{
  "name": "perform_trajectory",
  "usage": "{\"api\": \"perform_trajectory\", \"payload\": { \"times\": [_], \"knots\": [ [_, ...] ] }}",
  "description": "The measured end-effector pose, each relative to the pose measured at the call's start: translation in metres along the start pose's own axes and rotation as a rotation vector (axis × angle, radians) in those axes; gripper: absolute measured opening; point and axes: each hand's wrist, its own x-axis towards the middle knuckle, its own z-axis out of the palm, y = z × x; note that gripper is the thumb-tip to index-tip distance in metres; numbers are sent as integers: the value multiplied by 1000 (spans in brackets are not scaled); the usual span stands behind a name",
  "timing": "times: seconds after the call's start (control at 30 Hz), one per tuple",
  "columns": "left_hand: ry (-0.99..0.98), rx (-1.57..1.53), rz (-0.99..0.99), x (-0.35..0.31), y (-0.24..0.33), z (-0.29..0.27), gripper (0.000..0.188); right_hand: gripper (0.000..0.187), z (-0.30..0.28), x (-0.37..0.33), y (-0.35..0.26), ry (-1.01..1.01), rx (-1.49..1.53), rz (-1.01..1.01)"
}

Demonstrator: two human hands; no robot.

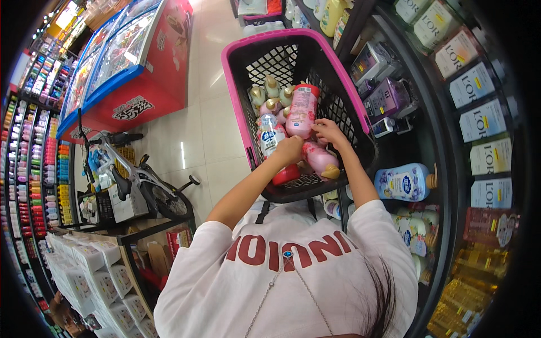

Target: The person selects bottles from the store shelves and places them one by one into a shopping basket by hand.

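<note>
A black shopping basket with a pink rim [234, 101] stands in front of me, holding several bottles. My left hand [290, 149] is closed at the lower end of a pink bottle with a red cap [302, 110]; its fingertips are partly hidden. On that bottle's right side is my right hand [331, 133], its fingers bent and apart, close to or touching it. Beside my left hand a clear bottle with a blue label [270, 135] leans. Below my right hand lies another pink bottle with a gold cap [321, 160]. Several gold-capped bottles [272, 87] fill the far side.
Shelves at the right carry boxes [478, 84] and a blue bottle [402, 181] close to my right arm. A red chest freezer [152, 79] stands at the far left, with a bicycle [149, 183] before it. White packages [93, 276] are stacked at the near left.
</note>
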Motion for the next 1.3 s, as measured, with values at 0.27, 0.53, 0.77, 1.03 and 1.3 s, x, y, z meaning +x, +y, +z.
{"api": "perform_trajectory", "payload": {
  "times": [0.27,0.53,0.77,1.03,1.3],
  "knots": [
    [-110,-515,198,-86,33,-74,32,29,10,-182,44,-27,699,-382],
    [-336,-613,447,-117,103,-70,32,33,70,-290,140,399,746,-225],
    [-658,-338,685,-124,165,-13,36,30,97,-368,185,722,814,-211],
    [-738,-479,923,-144,242,36,40,34,90,-451,239,1106,823,-205],
    [-736,-591,867,-168,348,75,67,47,-16,-536,290,1654,363,-164]
  ]
}}
